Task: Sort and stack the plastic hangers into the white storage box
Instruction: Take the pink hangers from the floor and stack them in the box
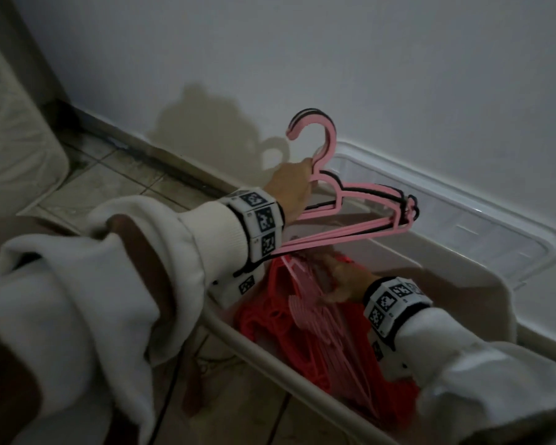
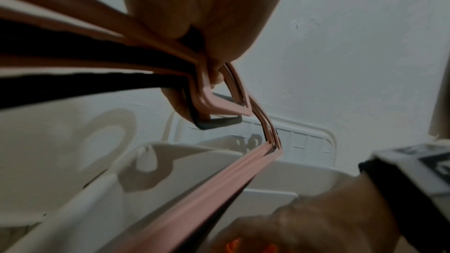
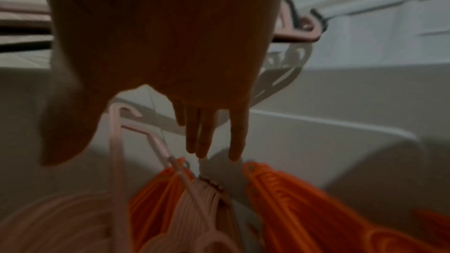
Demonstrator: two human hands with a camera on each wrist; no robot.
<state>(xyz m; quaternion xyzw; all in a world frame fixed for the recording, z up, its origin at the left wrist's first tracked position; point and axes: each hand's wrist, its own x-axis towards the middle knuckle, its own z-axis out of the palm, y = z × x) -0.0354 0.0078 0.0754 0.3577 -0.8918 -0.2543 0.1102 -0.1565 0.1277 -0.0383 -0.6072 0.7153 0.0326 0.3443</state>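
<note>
gripping pink-and-black hangers (image 1: pixel 360 200) – left hand (image 1: pixel 291 191); right hand (image 1: pixel 347 281) – fingers straight

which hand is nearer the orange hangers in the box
Right. The right hand reaches down into the box, fingers straight, just above the orange hangers. The left hand is higher up, gripping a pink and black bunch.

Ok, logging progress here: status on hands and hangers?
Left hand grips pink-and-black hanger bundle above white storage box. Right hand open, reaching into red hangers. Nothing blocking.
</note>
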